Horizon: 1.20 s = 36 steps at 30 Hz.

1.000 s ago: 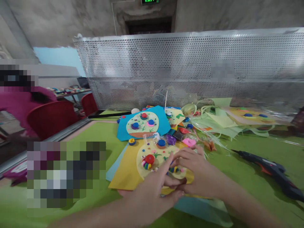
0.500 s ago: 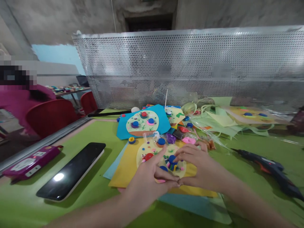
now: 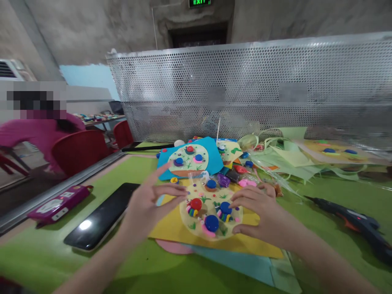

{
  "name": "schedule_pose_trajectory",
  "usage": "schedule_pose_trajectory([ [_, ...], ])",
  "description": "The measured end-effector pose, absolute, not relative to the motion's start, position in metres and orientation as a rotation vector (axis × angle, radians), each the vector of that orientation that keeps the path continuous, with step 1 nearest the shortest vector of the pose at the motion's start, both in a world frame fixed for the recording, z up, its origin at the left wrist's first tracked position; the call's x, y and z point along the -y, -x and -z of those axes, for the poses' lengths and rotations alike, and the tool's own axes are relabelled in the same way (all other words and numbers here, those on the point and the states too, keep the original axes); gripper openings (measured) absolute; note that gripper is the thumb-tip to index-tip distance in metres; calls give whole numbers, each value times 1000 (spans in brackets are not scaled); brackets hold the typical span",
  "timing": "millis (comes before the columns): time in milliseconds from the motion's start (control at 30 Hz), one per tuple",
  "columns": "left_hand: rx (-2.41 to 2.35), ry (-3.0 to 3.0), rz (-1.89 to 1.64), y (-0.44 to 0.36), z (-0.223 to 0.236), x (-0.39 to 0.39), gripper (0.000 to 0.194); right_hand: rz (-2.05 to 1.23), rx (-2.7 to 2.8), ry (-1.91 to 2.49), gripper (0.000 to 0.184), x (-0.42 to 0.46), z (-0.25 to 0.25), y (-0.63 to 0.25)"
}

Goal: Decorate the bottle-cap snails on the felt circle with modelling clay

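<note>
A yellow sheet [image 3: 260,243] bears a pale round paper [image 3: 187,222] decorated with blue and red caps and small coloured clay pieces. My left hand [image 3: 147,200] hovers over its left edge, index finger raised, thumb and another finger pinched together; whatever may be between them is too small to make out. Close by is the red cap [image 3: 196,204] with striped clay below. My right hand [image 3: 257,208] is at the right side, thumb and fingers apart, fingertips at the edge of a blue cap [image 3: 226,207]. Another blue cap [image 3: 212,223] with pink clay lies nearer me.
A phone [image 3: 101,218] and a purple box-like item [image 3: 61,204] lie left. Behind are a blue decorated sheet [image 3: 214,157] and bagged clay [image 3: 223,179]. A glue gun [image 3: 352,218] rests right. A perforated metal screen [image 3: 245,90] stands behind; a person [image 3: 39,134] sits left.
My left hand has moved left and up, away from my right thumb, uncovering the lower blue cap and the red cap. My right hand stays near the same blue cap. The view has shifted slightly.
</note>
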<state>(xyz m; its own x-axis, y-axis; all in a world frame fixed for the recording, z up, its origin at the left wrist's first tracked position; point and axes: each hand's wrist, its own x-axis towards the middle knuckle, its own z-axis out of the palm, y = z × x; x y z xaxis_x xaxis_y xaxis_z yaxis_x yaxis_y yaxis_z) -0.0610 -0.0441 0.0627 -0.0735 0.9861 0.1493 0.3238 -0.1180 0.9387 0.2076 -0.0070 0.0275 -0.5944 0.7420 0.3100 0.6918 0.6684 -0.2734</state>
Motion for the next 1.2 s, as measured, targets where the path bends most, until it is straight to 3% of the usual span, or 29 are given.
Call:
schedule_pose_trajectory([
  [67,-1660,-1489,-1253,95,-62,45,22,-177,2501,1122,35,7,-27,-207],
  [200,-1780,-1400,-1339,156,-52,45,58,-247,2567,1117,38,7,-26,-204],
  [467,-1801,-1332,-1332,188,-38,42,66,-211,2560,1126,34,7,-26,-205],
  [700,-1790,-1323,-1346,146,-68,43,59,-244,2525,1103,35,9,-25,-205],
  [967,-1278,-1411,-888,37,-55,39,67,-542,2387,1011,21,19,-31,-199],
  [1200,-960,-1196,-824,2,-47,30,87,-743,2266,838,15,21,-43,-197],
])
